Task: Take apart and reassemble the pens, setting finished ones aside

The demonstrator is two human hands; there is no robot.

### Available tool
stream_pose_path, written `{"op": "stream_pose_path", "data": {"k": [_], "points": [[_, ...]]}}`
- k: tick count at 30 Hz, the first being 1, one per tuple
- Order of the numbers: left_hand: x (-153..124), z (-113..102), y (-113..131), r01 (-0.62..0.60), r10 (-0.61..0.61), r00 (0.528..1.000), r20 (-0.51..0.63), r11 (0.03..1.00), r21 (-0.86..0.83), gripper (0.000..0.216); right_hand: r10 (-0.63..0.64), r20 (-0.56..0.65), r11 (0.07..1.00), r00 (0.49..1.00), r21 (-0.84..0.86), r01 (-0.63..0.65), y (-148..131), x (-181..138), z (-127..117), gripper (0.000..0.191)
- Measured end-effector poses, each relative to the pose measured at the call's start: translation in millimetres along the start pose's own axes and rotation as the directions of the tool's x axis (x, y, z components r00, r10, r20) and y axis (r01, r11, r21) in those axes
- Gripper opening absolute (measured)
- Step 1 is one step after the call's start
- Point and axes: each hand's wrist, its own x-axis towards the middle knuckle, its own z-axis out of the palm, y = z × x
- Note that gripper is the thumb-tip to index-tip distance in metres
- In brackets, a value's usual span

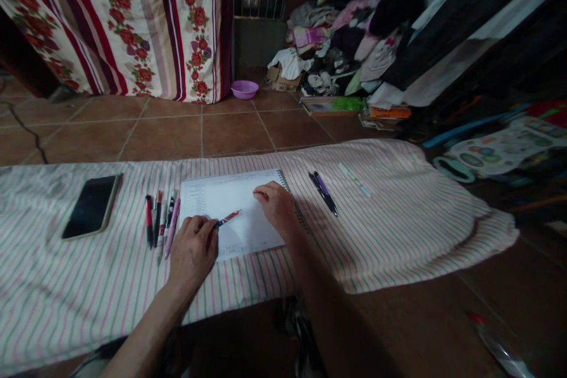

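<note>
My left hand [194,250] is closed on a red and blue pen [228,218], whose tip points right over a white spiral notebook [234,198]. The notebook lies open on a pink-striped cloth [376,230]. My right hand [278,208] rests on the notebook's right part, fingers curled, with something small and red at the fingertips that I cannot make out. A row of several pens [160,221] lies just left of the notebook, close to my left hand.
A dark phone [91,207] lies on the cloth at the left. Two pens [323,192] and a pale pen [354,179] lie right of the notebook. Beyond are a tiled floor, a purple bowl [244,89], a floral curtain and a heap of clothes [349,29].
</note>
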Motion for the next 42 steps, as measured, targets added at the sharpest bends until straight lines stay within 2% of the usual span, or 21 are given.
{"op": "stream_pose_path", "data": {"k": [6, 17, 22, 25, 28, 31, 37, 39, 42], "points": [[0.1, 1.3, -0.8, -0.005, 0.005, 1.0, 0.005, 1.0, -0.003, 0.022, -0.026, 0.072, 0.997, 0.997, -0.067, 0.031, 0.3, -4.7, 0.5, 0.012], [0.4, -0.1, 0.7, -0.007, 0.007, 1.0, -0.013, 1.0, 0.008, 0.021, -0.1, 0.056, 0.99, 0.993, 0.109, 0.093, 12.7, -10.1, -2.6, 0.02], [-0.7, 0.1, -0.5, -0.008, 0.008, 1.0, 0.012, 1.0, 0.018, 0.023, -0.033, 0.022, 0.986, 0.999, 0.165, 0.029, 20.1, -12.5, -10.3, 0.023], [-1.1, 1.0, -1.2, -0.011, 0.011, 1.0, 0.007, 1.0, 0.023, 0.023, -0.01, 0.077, 0.986, 0.997, 0.167, -0.003, 25.1, -16.7, -16.9, 0.024], [-0.8, 1.3, -1.5, -0.015, 0.015, 1.0, 0.006, 1.0, 0.023, 0.023, -0.057, 0.154, 0.992, 0.986, 0.118, 0.039, 28.7, -22.3, -20.9, 0.031], [-0.6, 0.7, -1.2, -0.016, 0.016, 1.0, 0.012, 1.0, 0.019, 0.024, -0.058, 0.17, 0.996, 0.984, 0.08, 0.045, 28.5, -24.8, -21.6, 0.029], [-0.8, 0.5, -0.7, -0.009, 0.008, 1.0, 0.015, 1.0, 0.019, 0.024, -0.036, 0.108, 0.968, 0.993, 0.251, 0.008, 14.0, -22.7, -28.8, 0.024], [-0.6, 1.1, -1.0, -0.01, 0.01, 1.0, 0.011, 1.0, 0.014, 0.024, -0.1, 0.182, 0.953, 0.978, 0.301, 0.041, 9.2, -26.0, -31.7, 0.024], [-0.1, 1.9, -1.6, -0.012, 0.012, 1.0, 0.011, 1.0, 0.016, 0.024, -0.268, 0.4, 0.934, 0.876, 0.331, 0.135, 6.4, -34.5, -30.9, 0.022]]}}
